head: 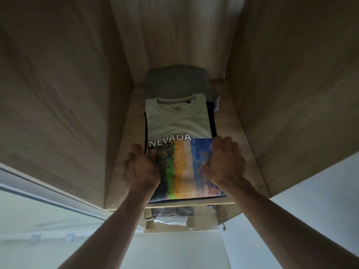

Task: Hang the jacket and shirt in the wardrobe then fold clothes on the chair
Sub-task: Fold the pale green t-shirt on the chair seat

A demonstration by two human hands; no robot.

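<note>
Seen from the head camera, a person reaches both bare arms into a narrow wooden wardrobe compartment (64, 105), where a folded white T-shirt (174, 121) lies flat on the shelf (231, 121). The shirt faces up, collar toward the back wall, with the word "NEVADA" printed across the chest above a bright panel of green, orange and blue. It sits on top of a dark folded garment (210, 113), whose edges show along the shirt's left and right sides.

The left hand (140, 167) is at the shirt's left edge, its fingers curled round the side of the stack and its thumb tip touching the print. The right hand (225, 162) is at the right edge, fingers bent down over the side of the folded pile; motion blur softens both hands, so how far the fingers reach under the fabric cannot be told.

Behind the shirt, nearer the back wall, lies a grey folded garment (174, 82), touching the shirt's collar end. The near edge of the printed shirt reaches the front lip of the shelf. Below that lip, on a lower level, more folded clothes (171, 216) in grey and white are partly visible. A pale wardrobe door (38, 210) stands at lower left.
</note>
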